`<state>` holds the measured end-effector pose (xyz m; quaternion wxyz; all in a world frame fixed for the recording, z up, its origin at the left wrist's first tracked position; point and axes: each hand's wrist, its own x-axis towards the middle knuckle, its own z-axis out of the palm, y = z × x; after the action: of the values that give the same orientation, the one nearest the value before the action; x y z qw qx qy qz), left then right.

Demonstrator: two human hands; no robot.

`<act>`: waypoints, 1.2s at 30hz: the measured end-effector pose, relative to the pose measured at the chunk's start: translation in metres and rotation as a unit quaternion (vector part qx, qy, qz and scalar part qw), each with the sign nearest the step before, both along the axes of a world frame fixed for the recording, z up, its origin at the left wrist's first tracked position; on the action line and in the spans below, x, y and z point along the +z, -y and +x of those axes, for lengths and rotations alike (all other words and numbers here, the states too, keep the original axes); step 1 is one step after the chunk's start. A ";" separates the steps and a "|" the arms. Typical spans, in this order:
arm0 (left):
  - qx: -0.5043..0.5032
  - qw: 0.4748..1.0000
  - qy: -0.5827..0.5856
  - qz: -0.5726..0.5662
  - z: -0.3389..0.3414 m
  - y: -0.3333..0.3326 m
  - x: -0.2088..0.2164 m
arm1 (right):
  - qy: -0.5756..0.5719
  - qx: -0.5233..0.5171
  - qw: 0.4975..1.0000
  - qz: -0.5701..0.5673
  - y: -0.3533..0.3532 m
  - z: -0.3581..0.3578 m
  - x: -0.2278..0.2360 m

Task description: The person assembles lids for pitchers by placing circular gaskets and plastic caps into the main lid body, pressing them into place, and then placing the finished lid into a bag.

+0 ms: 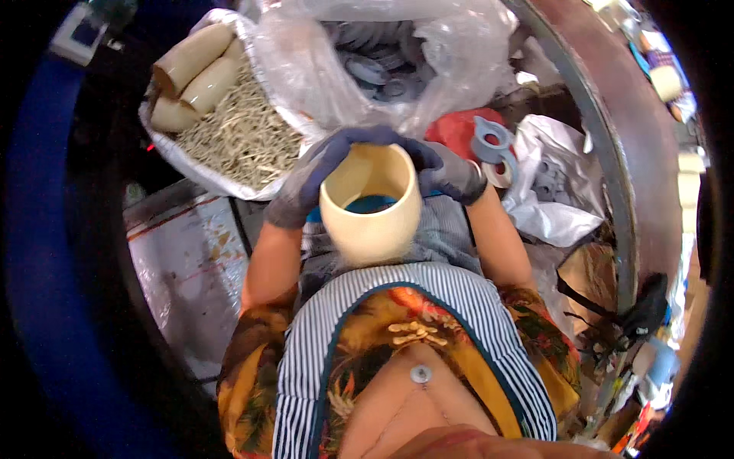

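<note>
Between my two gloved hands is a cream, glossy hollow cylinder (375,237) with rounded sides, held over my lap. Its wide round opening tilts up toward me, and blue shows through inside it, so it seems open at the far end too. My left hand (302,180), in a grey and dark blue glove, grips its left and far side. Around the right and far side curls my right hand (449,174), gloved the same way. The fingertips of both hands are partly hidden behind the cylinder's rim.
At the far left stands a white sack (172,157) of beige scraps, with cream tubes (206,84) on top. A clear plastic bag (298,73) holds grey rings. Right of my hands are a red bag (453,130), grey ring parts (489,140) and a white bag (566,218). A metal edge (612,153) curves beyond.
</note>
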<state>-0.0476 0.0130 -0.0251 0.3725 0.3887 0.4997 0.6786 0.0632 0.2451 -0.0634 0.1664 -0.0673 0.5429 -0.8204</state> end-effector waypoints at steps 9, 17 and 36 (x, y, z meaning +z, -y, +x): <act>0.119 0.924 -0.349 -0.101 0.013 -0.005 -0.041 | 0.016 -0.418 0.625 0.660 -0.151 0.123 -0.117; 0.108 0.986 -0.043 -0.123 0.023 -0.006 -0.062 | 0.121 -0.334 0.935 -0.004 -0.049 0.056 0.001; 0.064 0.972 0.205 -0.099 0.003 -0.018 -0.085 | 0.220 -0.276 0.934 0.057 -0.007 -0.005 -0.012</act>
<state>-0.0446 0.0306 -0.1102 0.4595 0.1703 0.5014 0.7131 0.0580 0.2521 -0.0757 0.0519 0.2771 0.5355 -0.7960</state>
